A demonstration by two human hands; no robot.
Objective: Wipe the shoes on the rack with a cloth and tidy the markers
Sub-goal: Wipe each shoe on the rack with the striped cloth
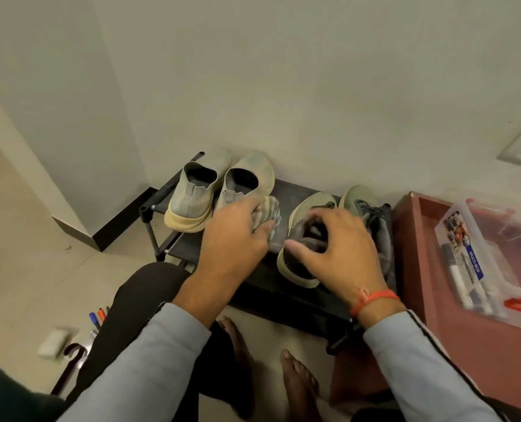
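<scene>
A black shoe rack (301, 190) stands against the wall. On its left sit two grey slip-on shoes (192, 193), heels toward me. On its right are two greenish lace-up sneakers (308, 205). My left hand (234, 239) grips a crumpled grey cloth (271, 211) between the two pairs. My right hand (338, 248) lies over the heel opening of the nearer sneaker, fingers curled onto its collar. Loose markers (97, 318) lie on the floor at lower left, partly hidden by my knee. More markers (472, 287) lie in a clear plastic box (496, 239).
The plastic box rests on a reddish-brown table (417, 245) to the right of the rack. A white eraser-like block (53, 342) lies on the tiled floor near the loose markers. My bare feet are below the rack's front edge. A wall corner juts out at left.
</scene>
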